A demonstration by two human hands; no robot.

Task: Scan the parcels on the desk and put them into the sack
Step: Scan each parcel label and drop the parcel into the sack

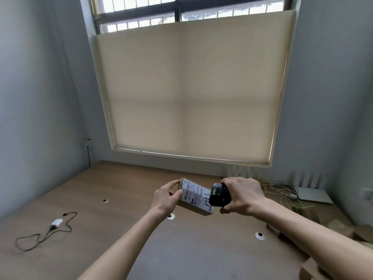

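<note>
**Above the desk: parcel and scanner held together**

Above the middle of the brown desk (121,199), a small flat cardboard parcel (196,197) is held in the air, label side up. The white label carries barcodes, printed text and a handwritten number in black marker. The left hand (166,197) grips the parcel's left end, thumb on the label and fingers wrapped round the far edge. The right hand (242,196) is closed around a black handheld scanner (219,195), whose small screen faces the camera; the scanner's head sits right over the parcel's right end, touching or nearly touching it.

To the right, near the desk's edge, more cardboard parcels (341,229) lie in a blurred heap. Behind the right hand, a tangle of pale cables (280,188) runs to a flat grey device (312,196) by the wall. On the left of the desk lies a white charger (56,223) with a looping black cord (40,238). Several round cable holes (260,236) dot the desktop. A beige roller blind (187,87) covers most of the window behind.
</note>
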